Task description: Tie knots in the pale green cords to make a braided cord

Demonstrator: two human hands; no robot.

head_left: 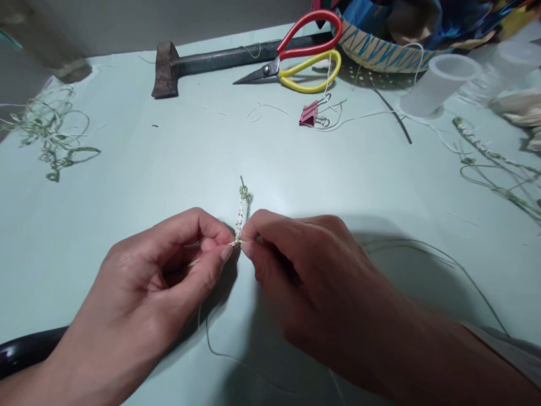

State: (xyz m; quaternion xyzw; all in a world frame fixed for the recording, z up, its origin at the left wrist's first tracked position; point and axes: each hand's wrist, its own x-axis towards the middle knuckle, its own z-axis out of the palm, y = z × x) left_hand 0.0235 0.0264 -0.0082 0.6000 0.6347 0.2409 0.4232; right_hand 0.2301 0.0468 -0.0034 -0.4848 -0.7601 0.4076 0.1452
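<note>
A thin braided strip of white and green cord (240,215) lies on the pale table at the centre, its looped top end pointing away from me. My left hand (169,282) is closed, thumb and forefinger pinching a cord at the strip's lower left. On the other side, my right hand (304,265) pinches a cord at the strip's lower right, close to my left fingertips. Loose strands (220,353) trail below my left hand, and a green cord (460,268) curves out on the right beyond my right hand.
A hammer (224,61) and red-and-yellow-handled scissors (273,69) lie at the back, near a pink binder clip (310,114). Tangled cords (53,129) are at the left. A woven basket (380,52), translucent cups (439,84) and another braided piece (477,141) occupy the right.
</note>
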